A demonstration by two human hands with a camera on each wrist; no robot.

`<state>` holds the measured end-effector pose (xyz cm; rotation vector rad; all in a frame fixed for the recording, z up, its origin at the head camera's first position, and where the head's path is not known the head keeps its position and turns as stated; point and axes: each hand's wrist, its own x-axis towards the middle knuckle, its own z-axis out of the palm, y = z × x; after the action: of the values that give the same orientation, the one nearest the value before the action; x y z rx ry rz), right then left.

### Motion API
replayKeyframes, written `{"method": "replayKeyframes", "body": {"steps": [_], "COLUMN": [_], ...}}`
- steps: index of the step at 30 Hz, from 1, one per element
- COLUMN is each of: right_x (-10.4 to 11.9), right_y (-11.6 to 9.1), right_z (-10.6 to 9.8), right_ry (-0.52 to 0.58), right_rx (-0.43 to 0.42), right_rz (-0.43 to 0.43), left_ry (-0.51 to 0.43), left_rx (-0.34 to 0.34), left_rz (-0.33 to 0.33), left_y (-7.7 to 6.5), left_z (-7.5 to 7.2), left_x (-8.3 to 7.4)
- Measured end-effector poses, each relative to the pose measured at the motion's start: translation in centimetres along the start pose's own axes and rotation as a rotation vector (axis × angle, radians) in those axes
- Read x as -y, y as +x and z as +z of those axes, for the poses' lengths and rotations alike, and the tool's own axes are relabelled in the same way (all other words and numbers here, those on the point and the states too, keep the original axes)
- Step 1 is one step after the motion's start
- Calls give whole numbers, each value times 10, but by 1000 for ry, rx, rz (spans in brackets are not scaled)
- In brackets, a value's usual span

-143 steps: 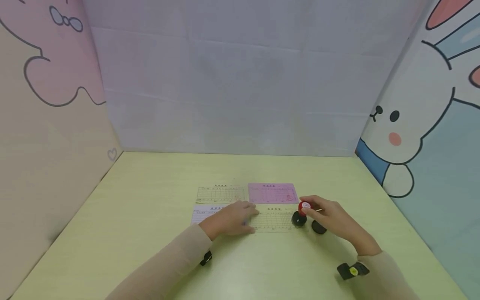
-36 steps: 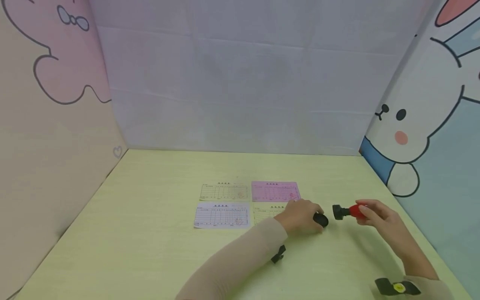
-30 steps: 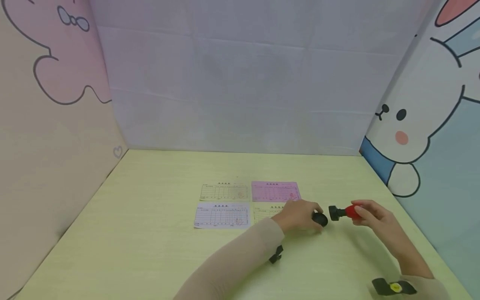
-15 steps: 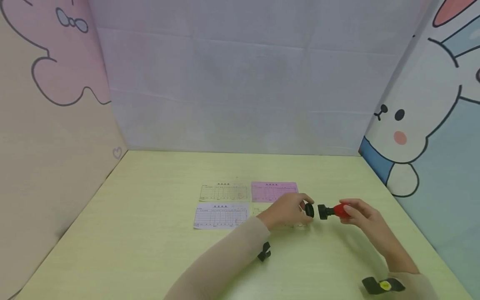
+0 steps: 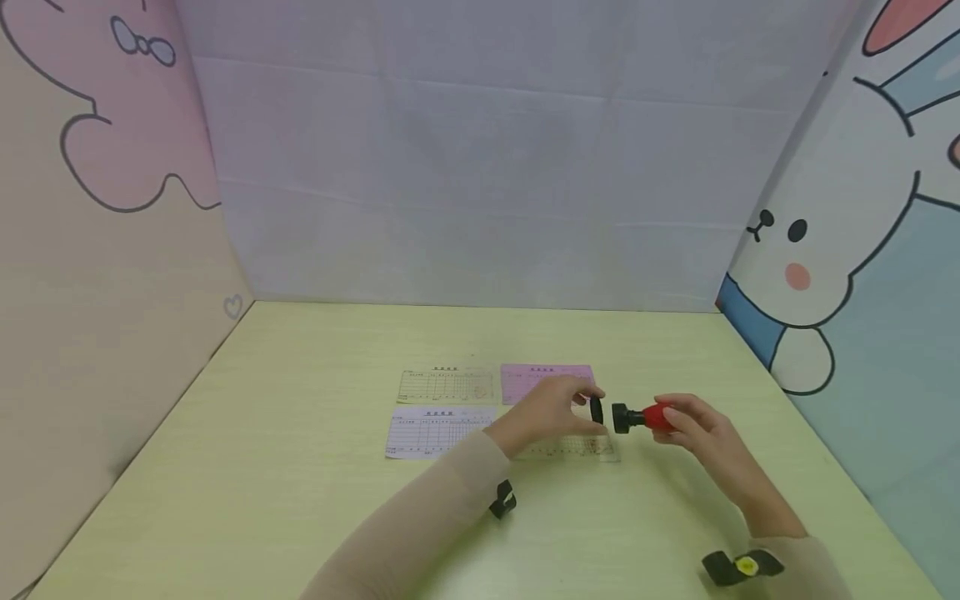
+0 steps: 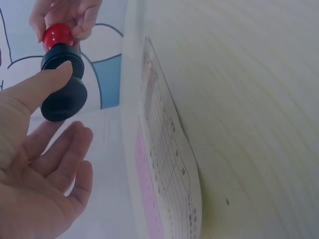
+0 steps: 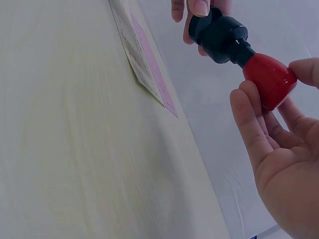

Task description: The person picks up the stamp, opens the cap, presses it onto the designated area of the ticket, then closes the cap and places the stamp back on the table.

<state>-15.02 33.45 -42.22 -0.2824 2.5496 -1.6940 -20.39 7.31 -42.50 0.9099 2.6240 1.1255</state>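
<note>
My right hand [image 5: 705, 429] pinches the red handle of a rubber stamp [image 7: 269, 79] between thumb and fingers. The stamp lies sideways in the air, its black head pointing left. Facing it, my left hand [image 5: 542, 412] holds a round black stamp cap [image 6: 65, 102] on edge between thumb and fingertips. In the head view a narrow gap separates cap and stamp head; in the left wrist view the two overlap. Both are held above the right end of a pale yellow printed slip [image 5: 573, 448], which the left hand partly covers.
Beside that slip lie a white-lilac slip [image 5: 427, 433], another pale yellow one [image 5: 446, 386] and a pink-purple one [image 5: 525, 380], in two rows. The light yellow table [image 5: 300, 467] is bounded by a white back wall [image 5: 480, 208] and cartoon-printed side panels.
The left hand moved from the slips to the black cap, lifted it and turned it on edge. The right hand tipped the stamp sideways; lately both hands have shifted left, with cap and stamp head closer.
</note>
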Motion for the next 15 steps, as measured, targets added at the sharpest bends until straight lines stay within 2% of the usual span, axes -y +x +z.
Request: {"method": "replayKeyframes", "body": {"steps": [10,15], "right_x": [7,10], "right_y": [12,17], "right_z": [22,35], "right_ry": [73,129], "right_rx": [23,39], "right_rz": [-11,-20], "left_ry": [-15,-71], "left_rx": [1,-24], "left_rz": [33,66], "left_y": [-13,-20], "left_z": [-19,-25], "left_x": [18,27]}}
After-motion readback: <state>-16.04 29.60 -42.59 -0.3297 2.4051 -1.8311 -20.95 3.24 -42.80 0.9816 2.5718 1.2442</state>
